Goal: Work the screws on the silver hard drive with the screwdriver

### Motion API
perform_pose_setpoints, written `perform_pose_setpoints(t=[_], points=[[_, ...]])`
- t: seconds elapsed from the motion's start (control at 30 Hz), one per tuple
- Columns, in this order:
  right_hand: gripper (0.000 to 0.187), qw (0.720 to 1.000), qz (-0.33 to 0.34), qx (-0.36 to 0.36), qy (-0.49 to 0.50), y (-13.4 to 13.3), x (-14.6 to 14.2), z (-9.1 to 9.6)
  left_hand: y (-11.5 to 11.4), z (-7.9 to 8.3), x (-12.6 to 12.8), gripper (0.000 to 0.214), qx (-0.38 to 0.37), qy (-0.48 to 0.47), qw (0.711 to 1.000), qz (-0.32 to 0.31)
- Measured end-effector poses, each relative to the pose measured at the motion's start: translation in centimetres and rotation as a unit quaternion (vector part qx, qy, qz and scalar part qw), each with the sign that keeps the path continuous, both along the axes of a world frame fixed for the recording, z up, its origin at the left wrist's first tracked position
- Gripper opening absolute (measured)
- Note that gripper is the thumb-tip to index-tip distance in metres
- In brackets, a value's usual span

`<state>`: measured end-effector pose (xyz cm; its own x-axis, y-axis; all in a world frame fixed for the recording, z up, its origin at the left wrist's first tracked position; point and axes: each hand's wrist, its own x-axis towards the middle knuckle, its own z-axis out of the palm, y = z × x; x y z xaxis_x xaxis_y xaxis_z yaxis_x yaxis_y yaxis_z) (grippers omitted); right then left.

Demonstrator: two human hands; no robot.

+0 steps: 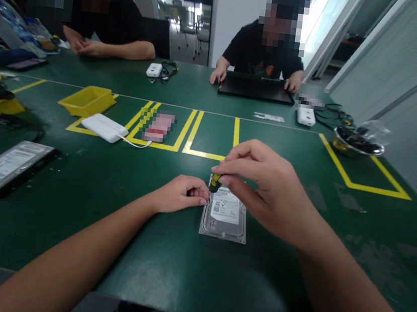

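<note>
Worktop in smooth dark green point(164, 267) fills the near part of the view. On it, straight ahead, lies a silver rectangular hard drive with a white printed label point(225, 214), flat and label up. The left hand point(180, 194) reaches in with its fingers curled at the drive's left edge; I cannot tell whether its grip pinches anything. Over the drive's upper left part, the right hand point(273, 189) has its grip pressed together, thumb and fingertips pinching a short black-and-yellow tool handle point(216, 182). The tool's lower end, beside the left hand, is too small to make out.

Well to the left, a second silver drive with a white label point(8, 164) lies aslant. To the right, a thin clear plastic piece point(347, 199) rests flat. Farther out, strips of yellow tape point(208, 155) mark angular outlines. A flat white power bank point(105, 127) has a white cable point(134, 144) running to a pinkish oblong point(160, 127), blurred over. Behind the power bank stands an angular yellow plastic bin point(85, 109); at far right, a round shiny metal bowl point(346, 150) holds dark items.

Across the worktop, one co-worker in a black top point(115, 18) sits with hands together; another in a dark T-shirt point(244, 49) has both hands on a flat black panel point(257, 88).
</note>
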<state>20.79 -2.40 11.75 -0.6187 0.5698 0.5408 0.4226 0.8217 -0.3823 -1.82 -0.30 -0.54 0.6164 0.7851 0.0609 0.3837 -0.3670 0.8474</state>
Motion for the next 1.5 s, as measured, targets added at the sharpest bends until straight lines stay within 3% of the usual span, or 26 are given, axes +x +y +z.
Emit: perform_pose_setpoints(t=[0.23, 0.5, 0.93, 1.37, 1.5], points=[[0.02, 1.0, 0.017, 0.01, 0.004, 0.08, -0.03, -0.21, -0.02, 0.03, -0.02, 0.01, -0.013, -0.003, 1.0, -0.002], [0.029, 0.998, 0.058, -0.026, 0.003, 0.07, 0.38, 0.41, -0.06, 0.32, 0.09, 0.012, -0.025, 0.002, 1.0, -0.006], [0.031, 0.998, 0.054, -0.034, -0.006, 0.33, 0.59, 0.23, -0.04, 0.45, 0.05, 0.015, -0.028, 0.006, 1.0, -0.01], [0.01, 1.0, 0.009, -0.026, 0.0, 0.53, 0.25, 0.13, 0.07, 0.12, -0.02, 0.015, -0.005, 0.015, 1.0, -0.009], [0.012, 1.0, -0.027, -0.007, 0.006, 0.48, -0.15, -0.45, 0.03, 0.15, -0.04, 0.015, -0.012, 0.015, 1.0, -0.01]])
